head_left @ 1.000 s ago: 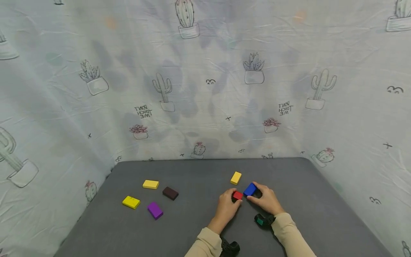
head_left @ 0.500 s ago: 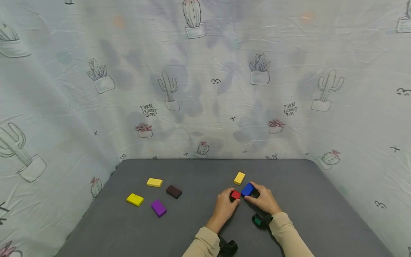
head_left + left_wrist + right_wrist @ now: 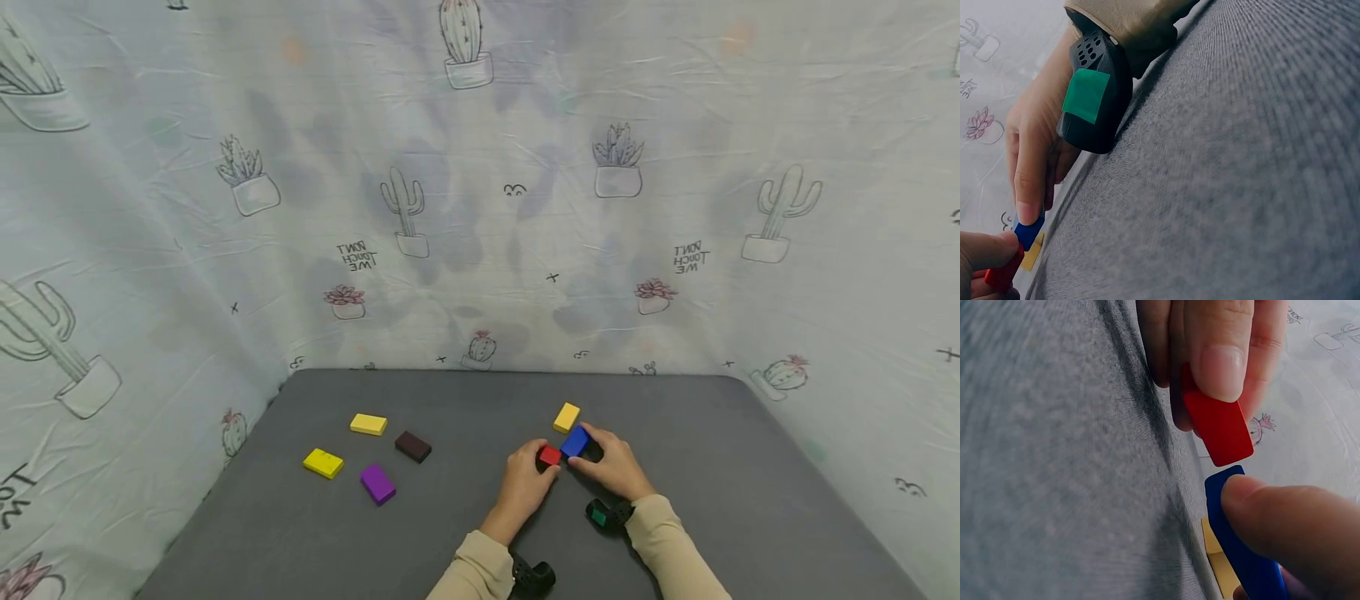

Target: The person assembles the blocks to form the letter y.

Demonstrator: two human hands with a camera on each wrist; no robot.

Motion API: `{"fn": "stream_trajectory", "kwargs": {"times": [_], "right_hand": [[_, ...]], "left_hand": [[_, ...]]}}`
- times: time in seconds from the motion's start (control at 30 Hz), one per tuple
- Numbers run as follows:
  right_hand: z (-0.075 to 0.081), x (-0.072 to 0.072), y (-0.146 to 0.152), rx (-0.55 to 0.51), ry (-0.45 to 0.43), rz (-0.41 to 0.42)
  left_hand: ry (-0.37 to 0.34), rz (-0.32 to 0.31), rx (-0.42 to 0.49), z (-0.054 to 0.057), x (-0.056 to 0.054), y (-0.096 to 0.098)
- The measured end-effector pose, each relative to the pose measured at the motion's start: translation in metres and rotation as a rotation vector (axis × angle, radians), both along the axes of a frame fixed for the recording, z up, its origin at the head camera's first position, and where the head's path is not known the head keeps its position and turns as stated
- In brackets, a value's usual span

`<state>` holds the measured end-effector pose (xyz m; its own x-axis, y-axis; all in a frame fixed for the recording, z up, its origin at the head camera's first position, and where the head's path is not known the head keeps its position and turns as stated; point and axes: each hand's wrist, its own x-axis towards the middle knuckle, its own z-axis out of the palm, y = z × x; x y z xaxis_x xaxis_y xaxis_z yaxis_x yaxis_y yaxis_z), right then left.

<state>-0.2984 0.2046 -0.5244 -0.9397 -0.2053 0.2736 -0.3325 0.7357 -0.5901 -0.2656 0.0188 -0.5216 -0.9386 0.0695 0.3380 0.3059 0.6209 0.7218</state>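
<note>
Between thumb and fingers my left hand pinches a red block. My right hand grips a longer blue block by its sides. The two blocks come close end to end, with a narrow gap between the red block and the blue block in the right wrist view. Just behind the blue block lies a yellow block on the grey table. In the left wrist view the left thumb lies along the red block, partly covering it.
To the left on the grey table lie a pale yellow block, a brighter yellow block, a dark brown block and a purple block. A cactus-print curtain surrounds the table's back and sides.
The blue block has shifted slightly toward the red one in the right hand, narrowing the gap. The head view has turned a little left; both grips stay the same.
</note>
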Motion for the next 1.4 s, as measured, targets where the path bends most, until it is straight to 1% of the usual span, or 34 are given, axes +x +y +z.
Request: {"fn": "stream_trajectory", "kwargs": {"times": [0.13, 0.2, 0.4, 0.63, 0.87, 1.07, 1.4], "right_hand": [[-0.001, -0.002, -0.001, -0.003, 0.008, 0.001], [-0.002, -0.002, -0.002, 0.0, 0.015, 0.003], [-0.003, -0.003, -0.003, 0.001, 0.038, 0.015], [-0.003, -0.007, -0.007, -0.016, 0.017, 0.024], [-0.002, -0.011, -0.011, -0.002, 0.035, 0.037], [0.0, -0.015, -0.014, -0.007, 0.033, 0.046], [-0.003, -0.02, -0.018, 0.01, 0.099, 0.063]], "left_hand": [[-0.005, 0.013, -0.003, -0.001, 0.0, 0.0], [0.003, 0.016, -0.006, -0.001, 0.0, 0.0], [-0.006, 0.01, 0.002, -0.001, 0.001, -0.001], [-0.009, 0.012, 0.007, -0.002, 0.002, -0.002], [-0.001, 0.005, 0.026, -0.002, 0.001, -0.004], [0.005, 0.006, 0.029, -0.002, -0.001, -0.006], [0.017, 0.032, 0.017, -0.001, -0.001, -0.008]]}}
